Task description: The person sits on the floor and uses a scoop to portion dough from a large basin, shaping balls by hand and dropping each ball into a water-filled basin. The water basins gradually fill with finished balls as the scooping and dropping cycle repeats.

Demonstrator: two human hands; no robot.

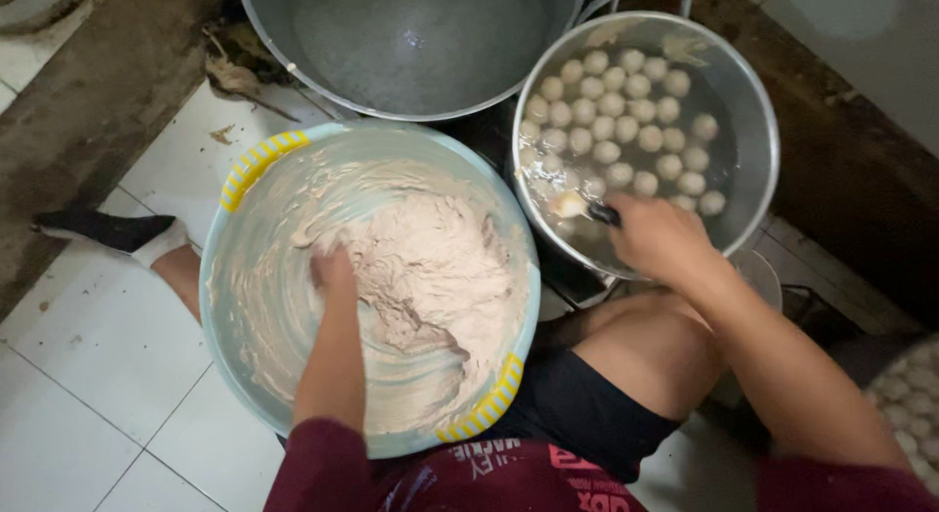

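Paste [421, 277], pale pinkish and thick, fills much of the light blue tub [220, 307] with yellow grips that sits on the white tiled floor [68, 375] right in front of the seated person. It is heaped toward the tub's right and far side, with thin smears over the left wall. The left hand [333, 272] is sunk into the near-left edge of that heap, fingers curled into the mass and mostly buried, so how much it has gathered cannot be told.

To the right and a little farther off stands a metal pot [753, 131] of water with many round white balls [626, 111] floating in it, crowded toward the far half. The right hand [660, 238] hovers over the pot's near rim, closed around the dark handle of a spoon [577, 207], whose bowl carries a small pale lump at the water's surface. The spoon's long axis runs roughly left to right, bowl pointing left toward the tub (handle end hidden in the fist).

So the paste lies left of the spoon, across the gap where tub and pot nearly meet, and the left hand is the nearer one to it. A larger empty-looking metal pot [411, 43] stands beyond both.
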